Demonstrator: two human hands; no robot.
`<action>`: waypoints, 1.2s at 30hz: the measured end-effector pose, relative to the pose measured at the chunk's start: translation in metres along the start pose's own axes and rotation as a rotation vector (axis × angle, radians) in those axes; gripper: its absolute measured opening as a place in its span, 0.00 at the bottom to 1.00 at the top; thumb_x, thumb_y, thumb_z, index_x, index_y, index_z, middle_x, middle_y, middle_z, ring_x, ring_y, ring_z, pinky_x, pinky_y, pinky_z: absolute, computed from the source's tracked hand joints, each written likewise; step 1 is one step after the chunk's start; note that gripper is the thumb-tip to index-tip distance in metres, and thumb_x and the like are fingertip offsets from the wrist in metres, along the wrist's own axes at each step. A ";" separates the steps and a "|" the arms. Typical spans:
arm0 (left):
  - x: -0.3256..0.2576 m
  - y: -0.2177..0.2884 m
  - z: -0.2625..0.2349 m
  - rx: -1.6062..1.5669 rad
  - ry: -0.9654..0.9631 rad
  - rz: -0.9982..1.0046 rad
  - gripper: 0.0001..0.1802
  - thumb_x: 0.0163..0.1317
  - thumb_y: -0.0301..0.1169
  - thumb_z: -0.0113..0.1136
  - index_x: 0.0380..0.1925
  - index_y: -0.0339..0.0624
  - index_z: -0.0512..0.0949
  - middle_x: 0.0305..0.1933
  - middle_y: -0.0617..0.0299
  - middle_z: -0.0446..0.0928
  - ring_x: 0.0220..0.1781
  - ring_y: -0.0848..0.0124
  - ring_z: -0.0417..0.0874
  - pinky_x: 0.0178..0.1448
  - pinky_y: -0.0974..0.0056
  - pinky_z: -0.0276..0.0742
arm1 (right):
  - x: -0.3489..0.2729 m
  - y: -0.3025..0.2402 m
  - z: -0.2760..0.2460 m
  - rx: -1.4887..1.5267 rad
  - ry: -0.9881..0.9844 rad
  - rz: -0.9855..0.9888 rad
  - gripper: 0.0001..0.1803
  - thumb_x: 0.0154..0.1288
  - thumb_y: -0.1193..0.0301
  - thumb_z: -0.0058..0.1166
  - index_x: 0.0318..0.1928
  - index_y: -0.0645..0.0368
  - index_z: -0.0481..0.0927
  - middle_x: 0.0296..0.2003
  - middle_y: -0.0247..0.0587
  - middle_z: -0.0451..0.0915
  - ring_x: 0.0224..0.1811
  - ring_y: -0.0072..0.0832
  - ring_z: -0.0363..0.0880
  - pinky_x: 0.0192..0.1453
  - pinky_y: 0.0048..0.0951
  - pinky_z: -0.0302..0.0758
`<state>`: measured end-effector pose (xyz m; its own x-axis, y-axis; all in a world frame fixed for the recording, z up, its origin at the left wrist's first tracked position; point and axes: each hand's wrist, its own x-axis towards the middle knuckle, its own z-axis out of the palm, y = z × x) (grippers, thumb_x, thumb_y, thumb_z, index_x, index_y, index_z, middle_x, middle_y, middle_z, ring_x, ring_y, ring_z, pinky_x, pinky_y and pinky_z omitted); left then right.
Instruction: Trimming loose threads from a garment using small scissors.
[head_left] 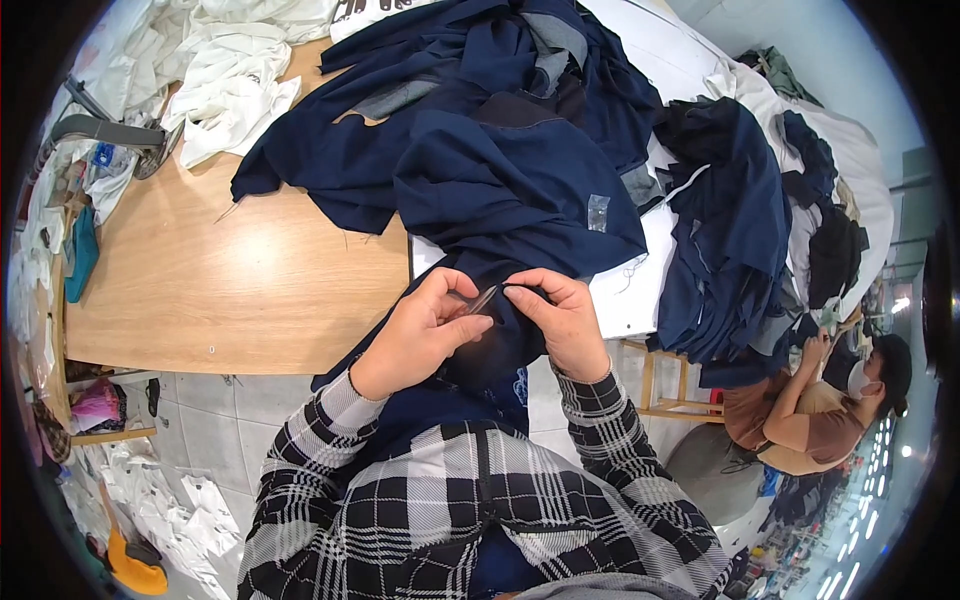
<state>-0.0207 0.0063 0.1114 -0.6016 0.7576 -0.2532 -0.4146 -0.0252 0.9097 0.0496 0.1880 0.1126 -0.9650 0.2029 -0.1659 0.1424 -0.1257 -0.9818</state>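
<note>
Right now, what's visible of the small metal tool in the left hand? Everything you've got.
The small metal tool is slim, shiny and silver-grey, metal by its look, narrowing to a point. The left hand grips it between thumb and fingers, hiding the rest, so its exact type and full shape can't be told. It slants, tip up and to the right, close to the fingertips of the right hand, over the navy cloth. Whether the tip touches the cloth is unclear.

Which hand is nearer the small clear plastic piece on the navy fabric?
Right. The right hand sits lower in view, slightly left of the clear plastic piece; the left hand is much farther left.
</note>
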 end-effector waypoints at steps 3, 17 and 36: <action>0.001 0.001 0.000 0.004 -0.013 -0.009 0.14 0.62 0.24 0.57 0.44 0.38 0.63 0.33 0.63 0.75 0.34 0.80 0.75 0.38 0.76 0.70 | -0.001 -0.004 0.000 -0.013 -0.016 0.010 0.07 0.63 0.76 0.55 0.40 0.67 0.80 0.33 0.29 0.80 0.35 0.12 0.73 0.40 0.14 0.70; -0.001 0.007 -0.005 0.031 -0.008 -0.026 0.14 0.62 0.23 0.57 0.43 0.38 0.63 0.32 0.64 0.75 0.32 0.81 0.75 0.36 0.77 0.68 | 0.000 -0.005 -0.001 -0.062 -0.066 0.044 0.07 0.62 0.76 0.56 0.40 0.66 0.81 0.33 0.31 0.81 0.34 0.14 0.75 0.40 0.15 0.71; 0.007 -0.012 0.000 0.442 0.154 0.338 0.09 0.51 0.23 0.64 0.33 0.38 0.79 0.28 0.66 0.74 0.21 0.80 0.66 0.27 0.75 0.64 | -0.002 0.000 -0.001 -0.319 -0.068 -0.328 0.08 0.52 0.80 0.61 0.35 0.60 0.84 0.31 0.34 0.74 0.31 0.22 0.72 0.34 0.19 0.68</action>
<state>-0.0198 0.0119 0.0985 -0.7572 0.6504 0.0602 0.1225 0.0510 0.9912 0.0512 0.1883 0.1126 -0.9811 0.1168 0.1541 -0.1224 0.2418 -0.9626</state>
